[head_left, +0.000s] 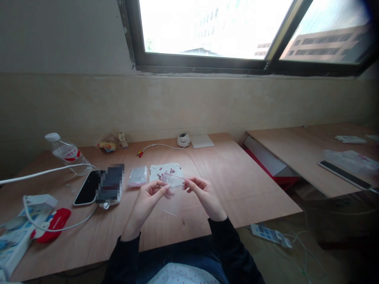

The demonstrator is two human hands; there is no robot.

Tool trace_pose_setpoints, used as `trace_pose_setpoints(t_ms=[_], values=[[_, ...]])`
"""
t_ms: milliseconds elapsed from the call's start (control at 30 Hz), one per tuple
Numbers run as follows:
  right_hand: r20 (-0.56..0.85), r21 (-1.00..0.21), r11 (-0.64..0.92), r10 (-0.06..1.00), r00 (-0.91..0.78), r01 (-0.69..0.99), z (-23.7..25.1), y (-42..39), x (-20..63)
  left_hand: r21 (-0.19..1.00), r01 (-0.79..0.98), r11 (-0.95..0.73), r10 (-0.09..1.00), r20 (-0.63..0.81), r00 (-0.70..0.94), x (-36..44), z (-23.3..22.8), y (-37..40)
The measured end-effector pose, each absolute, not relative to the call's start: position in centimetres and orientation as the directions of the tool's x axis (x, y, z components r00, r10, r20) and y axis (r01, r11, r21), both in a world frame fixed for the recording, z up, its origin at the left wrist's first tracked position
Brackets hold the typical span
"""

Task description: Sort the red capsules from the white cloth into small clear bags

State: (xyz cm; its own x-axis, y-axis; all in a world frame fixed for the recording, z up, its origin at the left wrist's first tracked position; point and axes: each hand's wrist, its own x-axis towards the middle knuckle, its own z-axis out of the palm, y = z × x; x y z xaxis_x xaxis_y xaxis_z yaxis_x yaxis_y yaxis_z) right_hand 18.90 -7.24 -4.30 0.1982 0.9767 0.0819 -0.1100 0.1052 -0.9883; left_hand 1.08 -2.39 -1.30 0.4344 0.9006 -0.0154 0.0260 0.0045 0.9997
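Observation:
Both my hands hold a small clear zip bag (173, 180) above the wooden table (231, 177). My left hand (149, 199) pinches its left end and my right hand (203, 195) pinches its right end. Just behind the bag lies a white sheet with small red pieces (166, 170) on it. A stack of clear zip bags (137, 176) lies to the left of that sheet.
A black phone (88, 188) and a blurred-out item lie at left, with a water bottle (67, 154), white cable, power strip (17, 232) and red object (53, 224). A small white camera (183, 139) sits at the back. A second table (310, 157) stands at right.

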Motion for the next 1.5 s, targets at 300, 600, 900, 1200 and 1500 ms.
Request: trace_pose_setpoints(t_ms=[300,600,900,1200,1500], values=[[0.077,-0.982,0.115,0.968,0.240,-0.151,-3.8,-7.3,18.0,1.000,-0.006,-0.022,0.917,0.023,0.399,1.4,-1.6,-2.5],[0.031,-0.979,0.091,0.951,0.307,-0.182,-4.1,-7.1,17.6,0.993,0.012,-0.119,0.948,0.110,0.299,1.4,-2.0,-2.4],[0.024,-0.982,0.081,0.949,0.314,-0.169,-4.1,-7.2,17.5,0.996,0.026,-0.084,0.957,0.073,0.281,1.7,-2.0,-2.7],[0.030,-0.986,0.084,0.941,0.337,-0.146,-4.1,-7.3,17.2,0.991,0.025,-0.131,0.959,0.120,0.258,1.8,-1.5,-3.1],[0.038,-0.985,0.093,0.942,0.332,-0.148,-3.7,-7.4,17.3,0.989,0.026,-0.146,0.955,0.134,0.263,1.7,-1.9,-3.0]])
